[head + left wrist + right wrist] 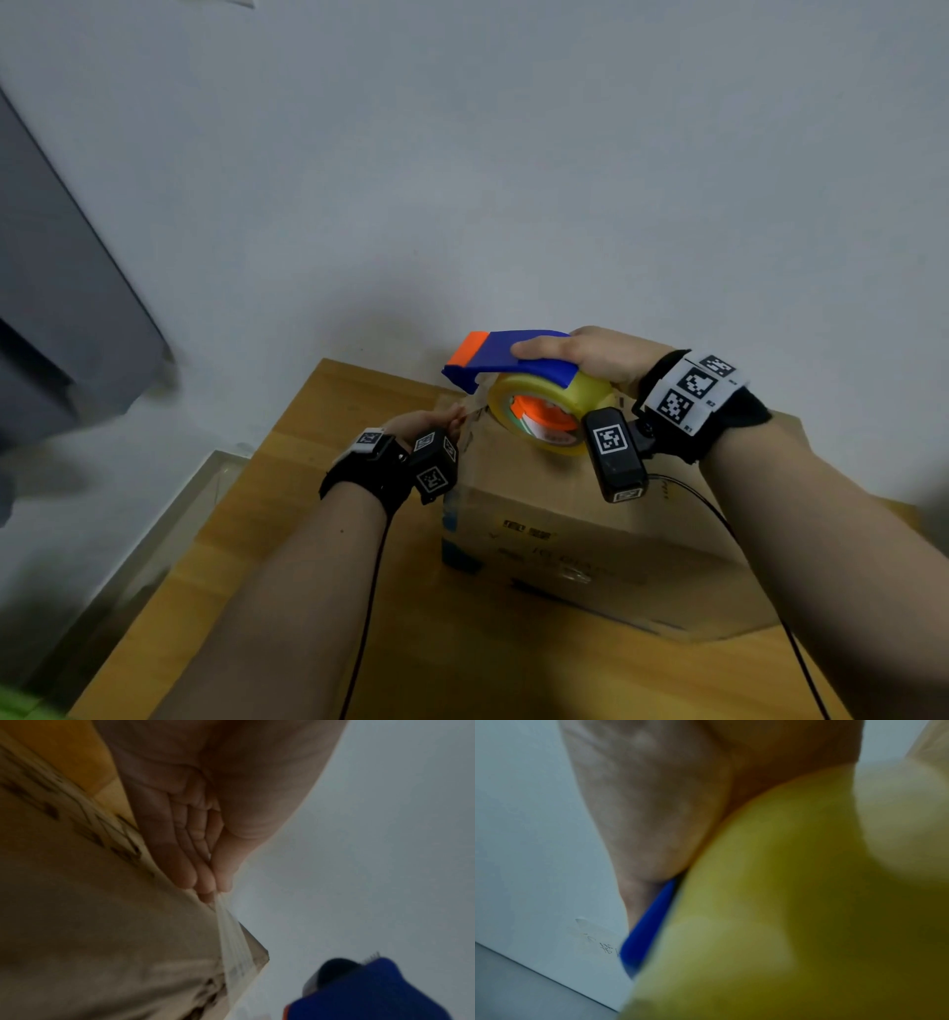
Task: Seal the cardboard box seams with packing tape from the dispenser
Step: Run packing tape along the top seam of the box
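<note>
A brown cardboard box (590,524) stands on the wooden table (308,488). My right hand (590,352) grips a blue tape dispenser (508,354) with an orange tip and a yellowish tape roll (544,411), held just above the box's far top edge. My left hand (436,424) is at the box's upper left edge. In the left wrist view its thumb and fingertips (205,888) pinch the end of a clear tape strip (233,943) that runs along the box (102,923) toward the dispenser (372,992). The roll (782,902) fills the right wrist view beside my palm (649,801).
A white wall (513,154) rises right behind the table. A dark grey cabinet (67,308) stands at the left. A pale ledge (169,514) runs along the table's left side. Thin black cables (369,591) hang from both wrists over the tabletop.
</note>
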